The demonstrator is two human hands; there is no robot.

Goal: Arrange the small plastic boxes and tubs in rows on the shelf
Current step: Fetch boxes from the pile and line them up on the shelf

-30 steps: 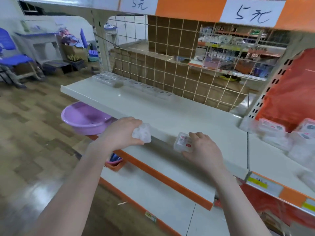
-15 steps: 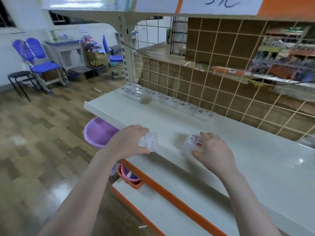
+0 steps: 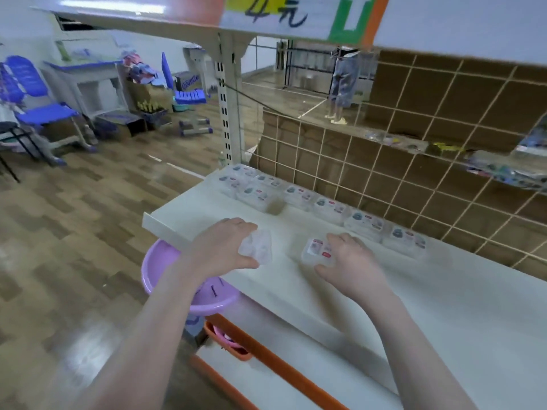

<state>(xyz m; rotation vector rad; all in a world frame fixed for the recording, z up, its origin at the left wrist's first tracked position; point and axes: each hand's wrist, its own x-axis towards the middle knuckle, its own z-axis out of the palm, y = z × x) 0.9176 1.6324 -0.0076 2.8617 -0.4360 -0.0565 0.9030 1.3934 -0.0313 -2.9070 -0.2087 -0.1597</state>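
My left hand (image 3: 220, 247) grips a small clear plastic box (image 3: 258, 247) just above the white shelf (image 3: 384, 291), near its left end. My right hand (image 3: 352, 261) holds a second clear box (image 3: 316, 252) with a red and white label, low over the shelf. A row of several similar labelled boxes (image 3: 331, 207) lines the back of the shelf against the wire grid, with a second short row (image 3: 251, 195) in front at the left end.
A purple basin (image 3: 165, 261) sits below the shelf's left end, above an orange basket (image 3: 228, 344). A wire grid with cardboard (image 3: 414, 173) backs the shelf. Another shelf (image 3: 177, 19) hangs overhead. Blue chairs (image 3: 38, 108) and a person (image 3: 343, 81) stand beyond.
Both hands have moved forward over the shelf and toward its left end, each still holding its box. My view has swung left, bringing the row of boxes closer.
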